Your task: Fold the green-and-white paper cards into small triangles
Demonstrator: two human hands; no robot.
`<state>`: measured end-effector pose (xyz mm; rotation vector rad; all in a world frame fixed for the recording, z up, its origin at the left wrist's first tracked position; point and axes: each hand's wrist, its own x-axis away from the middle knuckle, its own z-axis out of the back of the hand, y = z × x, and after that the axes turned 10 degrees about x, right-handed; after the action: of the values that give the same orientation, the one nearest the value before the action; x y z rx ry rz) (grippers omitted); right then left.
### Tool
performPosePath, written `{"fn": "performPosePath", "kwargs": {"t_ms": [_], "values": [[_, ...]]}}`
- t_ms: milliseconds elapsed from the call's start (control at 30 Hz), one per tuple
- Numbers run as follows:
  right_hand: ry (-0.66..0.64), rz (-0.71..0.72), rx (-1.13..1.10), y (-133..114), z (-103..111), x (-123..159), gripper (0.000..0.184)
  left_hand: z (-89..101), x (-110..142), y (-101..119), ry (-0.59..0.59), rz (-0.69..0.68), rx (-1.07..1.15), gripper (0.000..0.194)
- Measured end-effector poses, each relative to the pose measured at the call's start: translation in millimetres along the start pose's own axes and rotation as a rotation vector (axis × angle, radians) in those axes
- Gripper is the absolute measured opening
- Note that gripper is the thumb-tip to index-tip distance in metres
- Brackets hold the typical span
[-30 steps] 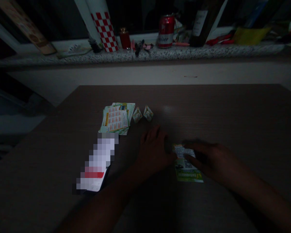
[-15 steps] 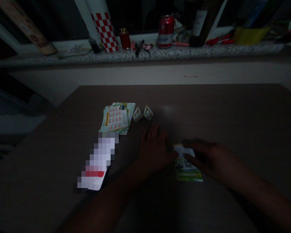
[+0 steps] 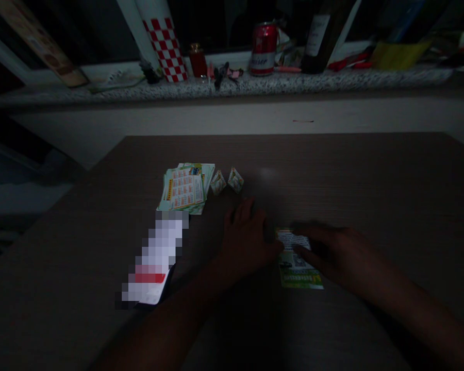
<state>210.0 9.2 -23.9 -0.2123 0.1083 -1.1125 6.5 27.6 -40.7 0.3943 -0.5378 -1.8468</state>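
Note:
A small printed leaflet (image 3: 298, 273), white at the top and green at the bottom, lies flat on the dark wooden table (image 3: 351, 175). My right hand (image 3: 332, 252) rests on its right side, fingers stretched across the paper. My left hand (image 3: 247, 237) lies flat on the table, fingers spread, its thumb touching the leaflet's left edge. Beyond my left hand sit two small folded paper pieces (image 3: 227, 181) and a fanned stack of similar leaflets (image 3: 185, 188).
A phone (image 3: 154, 263) with a lit screen lies on the table to the left. Behind the table a granite sill (image 3: 255, 85) carries a red can (image 3: 263, 49), a checkered tube (image 3: 166, 49), a dark bottle (image 3: 319, 36) and small clutter. The scene is very dim.
Nearly nothing: both hands stay on the leaflet, with my left hand's fingers shifted very slightly forward.

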Motion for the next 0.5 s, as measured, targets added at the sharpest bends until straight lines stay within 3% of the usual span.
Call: {"fn": "performPosePath", "kwargs": {"t_ms": [500], "values": [[0.045,0.015,0.015,1.3,-3.4,1.2,0.029,1.0,-0.1,0.0,-0.013,0.004,0.016,0.038]]}}
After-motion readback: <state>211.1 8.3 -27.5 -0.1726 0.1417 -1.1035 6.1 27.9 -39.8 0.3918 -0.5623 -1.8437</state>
